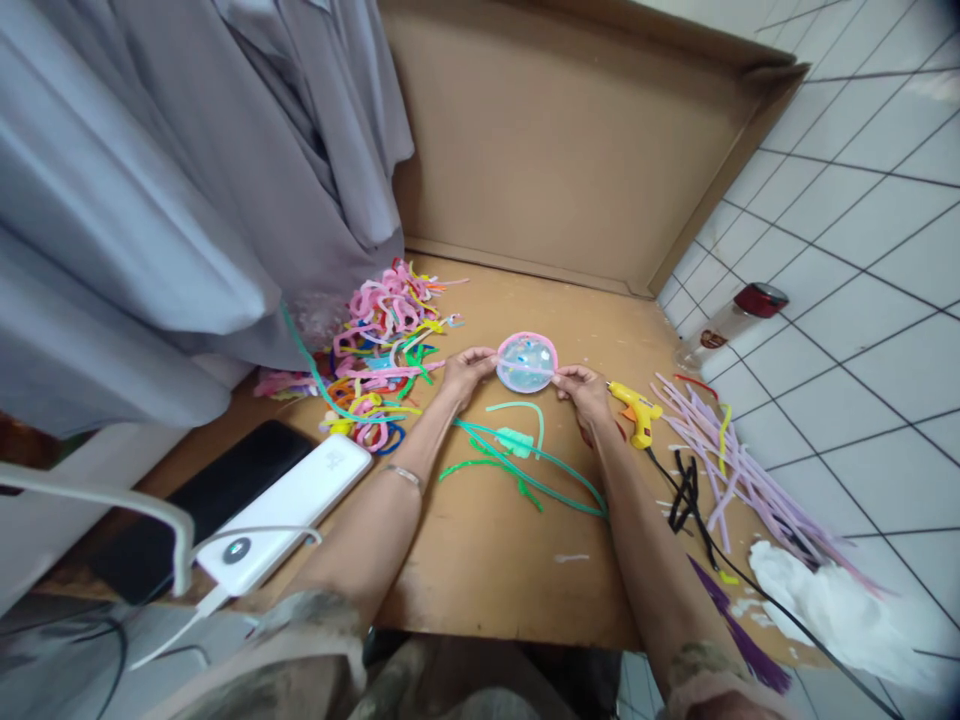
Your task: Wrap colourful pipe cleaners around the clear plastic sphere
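A pale pink pipe cleaner [526,370] is stretched between my two hands across a round see-through dish [529,352] with a pink and lilac rim. My left hand [471,370] pinches the left end of the strip at the dish's edge. At the opposite edge my right hand [583,392] has its fingertips closed on the other end. Nearer to me lie a teal pipe cleaner [555,478], bent into a long loop, and a small mint-green piece [516,442]. A twisted bright green pipe cleaner [480,463] rests just in front of these.
A tangled heap of coloured pipe cleaners [386,310] lies left. Right are a yellow glue gun [637,412] with black cord, lilac pipe cleaners [731,460] and white fluff [825,610]. A white power bank [289,510] sits front left; a cardboard panel [570,140] stands behind.
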### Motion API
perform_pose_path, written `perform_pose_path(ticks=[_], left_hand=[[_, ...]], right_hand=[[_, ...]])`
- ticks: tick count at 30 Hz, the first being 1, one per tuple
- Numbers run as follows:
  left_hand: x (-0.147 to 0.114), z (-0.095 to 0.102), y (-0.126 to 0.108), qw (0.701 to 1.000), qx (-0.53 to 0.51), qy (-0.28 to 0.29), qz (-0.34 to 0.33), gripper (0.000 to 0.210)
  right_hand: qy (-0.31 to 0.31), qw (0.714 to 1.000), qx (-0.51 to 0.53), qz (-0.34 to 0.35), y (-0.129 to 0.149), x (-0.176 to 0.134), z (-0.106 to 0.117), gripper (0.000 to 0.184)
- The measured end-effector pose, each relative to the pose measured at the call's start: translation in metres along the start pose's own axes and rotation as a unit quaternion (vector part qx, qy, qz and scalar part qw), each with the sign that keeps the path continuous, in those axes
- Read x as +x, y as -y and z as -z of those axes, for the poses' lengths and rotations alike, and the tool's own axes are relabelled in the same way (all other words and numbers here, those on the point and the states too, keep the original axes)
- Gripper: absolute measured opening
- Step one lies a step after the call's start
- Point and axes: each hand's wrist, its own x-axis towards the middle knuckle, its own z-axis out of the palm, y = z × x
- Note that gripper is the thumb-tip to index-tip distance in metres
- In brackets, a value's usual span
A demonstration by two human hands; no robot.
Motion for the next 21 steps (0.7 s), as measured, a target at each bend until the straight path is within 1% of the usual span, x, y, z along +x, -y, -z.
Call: perform_pose_path(ticks=[3,7,13,17,21], left_hand=[[-0.0004,0.0007,0.0003,1.000,-0.003,-0.002,0.008,0.050],[-0.0015,0.0006,-0.0006,1.000,0.003,-0.020,0.008,0.047],[-0.0039,-0.0031,-0.0031,0.998,0.048,-0.033,-0.031,0.033],[-0.0054,-0.0066,-0.0034,0.993,0.085,-0.016,-0.075,0.025],[-0.0072,-0.0064,-0.0041,0.985,0.125,0.019,-0.115,0.023]], right_hand=[[0.005,1.000,-0.009,0.005,-0.0009,-0.0001,0.0008,0.033],[-0.004,1.000,0.004,-0.003,-0.0026,0.0009,0.0004,0.031],[-0.006,1.000,0.014,-0.003,-0.0029,0.0015,-0.0002,0.034],[-0.007,1.000,0.018,-0.001,-0.0029,0.0009,0.0010,0.032],[-0.002,1.000,0.019,0.006,-0.0033,0.0006,0.0019,0.030]])
